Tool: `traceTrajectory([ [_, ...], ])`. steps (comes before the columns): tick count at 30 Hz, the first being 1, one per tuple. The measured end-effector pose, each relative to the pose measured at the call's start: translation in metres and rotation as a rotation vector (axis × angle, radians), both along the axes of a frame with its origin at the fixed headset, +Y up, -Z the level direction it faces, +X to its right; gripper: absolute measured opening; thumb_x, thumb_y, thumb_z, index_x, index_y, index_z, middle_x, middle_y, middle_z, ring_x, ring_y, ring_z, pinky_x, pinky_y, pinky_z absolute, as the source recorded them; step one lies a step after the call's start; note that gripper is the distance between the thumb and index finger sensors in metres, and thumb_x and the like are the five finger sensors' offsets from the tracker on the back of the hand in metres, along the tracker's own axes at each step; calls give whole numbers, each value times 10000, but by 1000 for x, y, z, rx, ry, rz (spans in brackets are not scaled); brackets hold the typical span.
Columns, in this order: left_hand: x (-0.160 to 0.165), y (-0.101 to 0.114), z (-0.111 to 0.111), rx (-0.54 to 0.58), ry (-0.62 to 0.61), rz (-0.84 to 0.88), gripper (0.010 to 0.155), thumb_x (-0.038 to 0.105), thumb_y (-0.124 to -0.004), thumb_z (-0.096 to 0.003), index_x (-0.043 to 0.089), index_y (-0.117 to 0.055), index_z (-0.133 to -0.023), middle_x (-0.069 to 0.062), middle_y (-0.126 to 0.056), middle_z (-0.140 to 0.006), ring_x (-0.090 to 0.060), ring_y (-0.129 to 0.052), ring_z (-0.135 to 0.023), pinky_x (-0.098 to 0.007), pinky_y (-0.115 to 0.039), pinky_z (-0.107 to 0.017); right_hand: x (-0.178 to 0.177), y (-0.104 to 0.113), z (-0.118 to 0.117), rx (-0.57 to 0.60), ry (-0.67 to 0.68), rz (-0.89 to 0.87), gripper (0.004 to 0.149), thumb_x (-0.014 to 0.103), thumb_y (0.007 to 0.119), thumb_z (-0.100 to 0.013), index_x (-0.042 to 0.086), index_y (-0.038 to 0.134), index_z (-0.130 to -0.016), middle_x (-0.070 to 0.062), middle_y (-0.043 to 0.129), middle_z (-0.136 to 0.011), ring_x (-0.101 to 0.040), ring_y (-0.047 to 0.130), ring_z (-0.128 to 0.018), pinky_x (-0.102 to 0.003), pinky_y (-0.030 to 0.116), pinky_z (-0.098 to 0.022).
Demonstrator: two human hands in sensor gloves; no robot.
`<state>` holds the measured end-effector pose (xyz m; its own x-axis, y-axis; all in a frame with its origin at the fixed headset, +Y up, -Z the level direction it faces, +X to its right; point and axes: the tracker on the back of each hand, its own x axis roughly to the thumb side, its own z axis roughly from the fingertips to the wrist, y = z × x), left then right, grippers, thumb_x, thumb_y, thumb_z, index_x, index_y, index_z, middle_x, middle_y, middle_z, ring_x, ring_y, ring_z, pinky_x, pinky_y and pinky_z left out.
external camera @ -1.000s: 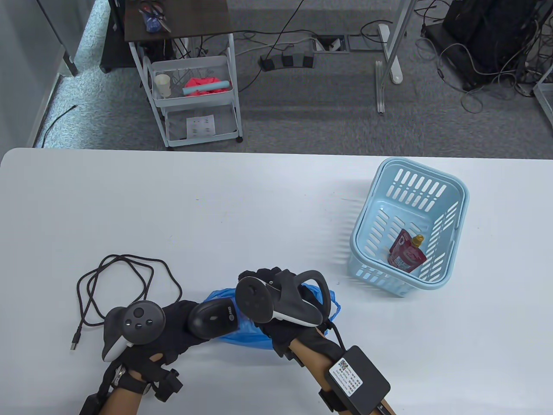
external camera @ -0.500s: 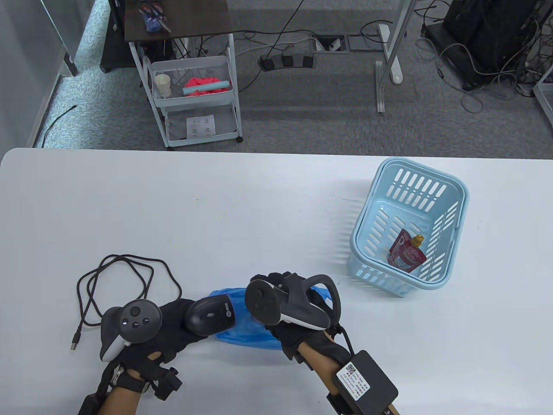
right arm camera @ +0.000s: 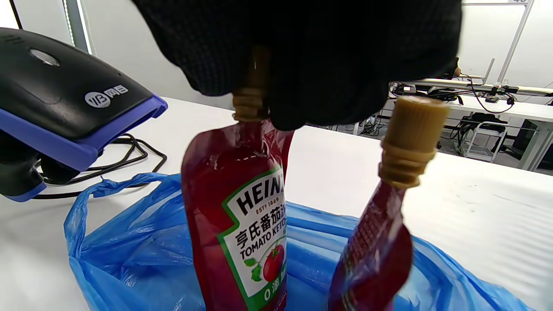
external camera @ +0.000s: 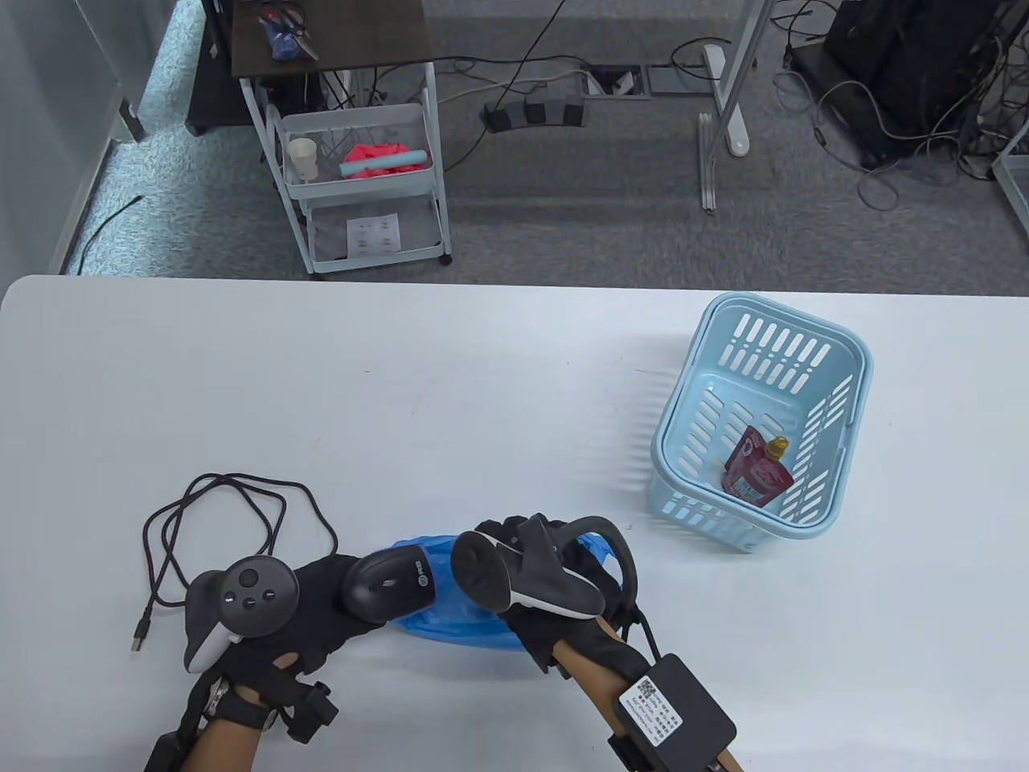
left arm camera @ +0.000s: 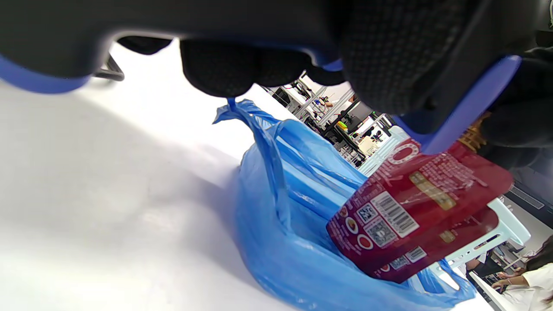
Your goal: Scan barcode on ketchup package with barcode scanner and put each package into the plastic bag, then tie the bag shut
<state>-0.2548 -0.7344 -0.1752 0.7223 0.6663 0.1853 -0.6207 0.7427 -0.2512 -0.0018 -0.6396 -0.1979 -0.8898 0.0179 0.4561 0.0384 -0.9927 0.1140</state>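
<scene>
In the table view the right hand (external camera: 555, 595) hides the ketchup pouches (right arm camera: 242, 224) over the bag (external camera: 450, 623).

Glossy red ketchup pouch (right arm camera: 235, 216), crinkly blue plastic bag (right arm camera: 129, 242), matt black scanner (right arm camera: 65, 99).

Bright, even overhead light; soft shadows; blurred, dark foreground and edge distortion in wrist views.

White table (external camera: 450, 378) with blue plastic bag (external camera: 450, 627), light-blue basket (external camera: 764, 418), coiled black cable (external camera: 217, 523).
</scene>
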Motion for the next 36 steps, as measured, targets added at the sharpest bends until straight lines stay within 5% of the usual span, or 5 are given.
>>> traceTrajectory([
  [36, 0, -1, 0, -6, 3, -10, 489, 500, -892, -418, 289, -850, -856, 43, -861, -854, -266, -956, -685, -539, -747, -633, 8, -1, 3, -46, -11, 9, 463, 264, 797, -519, 85, 744, -942, -188, 875, -824, -377, 897, -626, -494, 771, -475],
])
